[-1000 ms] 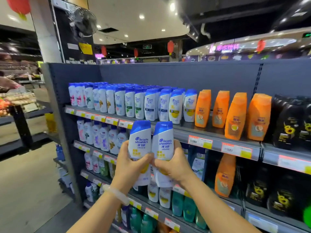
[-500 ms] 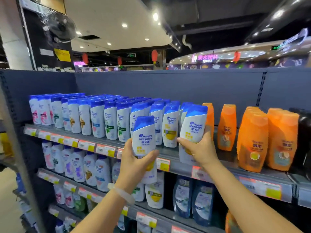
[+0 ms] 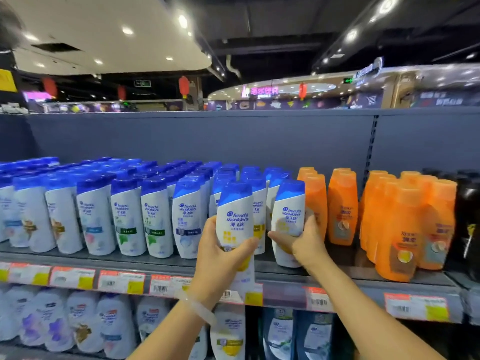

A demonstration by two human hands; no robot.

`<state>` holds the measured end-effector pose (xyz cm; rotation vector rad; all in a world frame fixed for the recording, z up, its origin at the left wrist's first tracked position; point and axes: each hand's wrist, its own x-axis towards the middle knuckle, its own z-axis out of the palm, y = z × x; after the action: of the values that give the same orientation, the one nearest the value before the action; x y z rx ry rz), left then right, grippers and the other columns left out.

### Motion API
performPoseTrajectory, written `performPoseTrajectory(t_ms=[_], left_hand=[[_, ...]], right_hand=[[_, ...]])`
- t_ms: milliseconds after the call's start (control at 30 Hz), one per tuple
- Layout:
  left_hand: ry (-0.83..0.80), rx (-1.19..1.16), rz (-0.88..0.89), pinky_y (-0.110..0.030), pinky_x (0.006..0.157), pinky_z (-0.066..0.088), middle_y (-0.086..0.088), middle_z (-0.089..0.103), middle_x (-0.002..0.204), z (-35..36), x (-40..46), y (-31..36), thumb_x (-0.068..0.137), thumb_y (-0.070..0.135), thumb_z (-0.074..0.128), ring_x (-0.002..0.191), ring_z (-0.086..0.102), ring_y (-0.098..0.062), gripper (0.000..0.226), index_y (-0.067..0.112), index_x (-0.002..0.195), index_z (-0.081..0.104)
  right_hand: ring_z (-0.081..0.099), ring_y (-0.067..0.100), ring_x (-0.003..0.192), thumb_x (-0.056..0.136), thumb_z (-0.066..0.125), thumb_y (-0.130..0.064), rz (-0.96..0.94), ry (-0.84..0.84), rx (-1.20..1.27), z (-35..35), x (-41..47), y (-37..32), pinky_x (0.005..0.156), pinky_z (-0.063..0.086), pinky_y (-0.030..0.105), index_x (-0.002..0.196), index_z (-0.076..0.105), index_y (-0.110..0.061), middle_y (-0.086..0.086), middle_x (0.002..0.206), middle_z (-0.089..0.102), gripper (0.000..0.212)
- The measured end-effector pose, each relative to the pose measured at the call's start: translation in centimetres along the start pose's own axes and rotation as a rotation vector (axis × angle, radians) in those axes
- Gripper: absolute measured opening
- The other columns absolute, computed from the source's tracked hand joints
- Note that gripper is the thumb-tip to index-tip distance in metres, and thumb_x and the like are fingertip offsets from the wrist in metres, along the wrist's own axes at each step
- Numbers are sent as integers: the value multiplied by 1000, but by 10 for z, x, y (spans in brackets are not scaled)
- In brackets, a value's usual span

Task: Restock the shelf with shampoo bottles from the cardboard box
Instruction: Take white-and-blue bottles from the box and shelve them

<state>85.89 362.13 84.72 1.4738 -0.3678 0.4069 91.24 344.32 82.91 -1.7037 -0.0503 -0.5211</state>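
My left hand [image 3: 220, 258] grips a white shampoo bottle [image 3: 235, 216] with a blue cap and yellow label, held upright just in front of the top shelf [image 3: 283, 268]. My right hand [image 3: 302, 241] holds a second, matching bottle [image 3: 288, 216] that stands on the shelf at the right end of the white-and-blue rows, next to the orange bottles [image 3: 340, 206]. Rows of white shampoo bottles [image 3: 127, 214] with blue caps fill the shelf to the left. The cardboard box is out of view.
Orange bottles and black bottles [image 3: 467, 222] fill the shelf's right part. Price tags [image 3: 120, 281] line the shelf edge. Lower shelves carry more white and dark blue bottles [image 3: 279, 333]. A grey back panel [image 3: 233, 136] rises behind the shelf.
The view has moved closer to the top shelf. My right hand has set its bottle down on the shelf beside the orange bottles. My left hand has lifted its bottle to shelf height.
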Motion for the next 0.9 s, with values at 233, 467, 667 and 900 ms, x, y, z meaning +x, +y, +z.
performPoseTrajectory(t_ms=[233, 467, 667, 900], left_hand=[[-105, -53, -10, -19, 63, 53, -2, 67, 91, 3, 12, -13, 55, 28, 79, 76, 66, -6, 50, 27, 97, 52], [-160, -48, -18, -20, 64, 54, -4, 66, 94, 2, 20, -18, 62, 21, 80, 79, 66, -9, 46, 28, 97, 50], [-142, -79, -2, -20, 66, 55, -1, 68, 96, 2, 28, -21, 72, 6, 77, 83, 67, -9, 45, 28, 100, 51], [-107, -80, 4, -15, 63, 54, -1, 66, 95, 5, 32, -23, 72, 1, 74, 75, 65, 1, 46, 27, 100, 48]], right_hand=[[64, 18, 100, 61, 85, -16, 65, -107, -153, -8, -8, -4, 87, 53, 33, 102, 49, -26, 0, 105, 66, 56], [58, 7, 99, 59, 84, -37, 118, -129, -464, -30, -35, -7, 87, 49, 27, 112, 47, -27, -13, 108, 59, 65], [52, -2, 62, 73, 77, -21, 76, -76, -500, -34, -39, -7, 53, 40, 7, 75, 55, -29, -13, 72, 56, 24], [53, 2, 71, 76, 74, -28, 95, -80, -598, -25, -23, -3, 64, 43, 17, 99, 66, -18, -8, 87, 63, 26]])
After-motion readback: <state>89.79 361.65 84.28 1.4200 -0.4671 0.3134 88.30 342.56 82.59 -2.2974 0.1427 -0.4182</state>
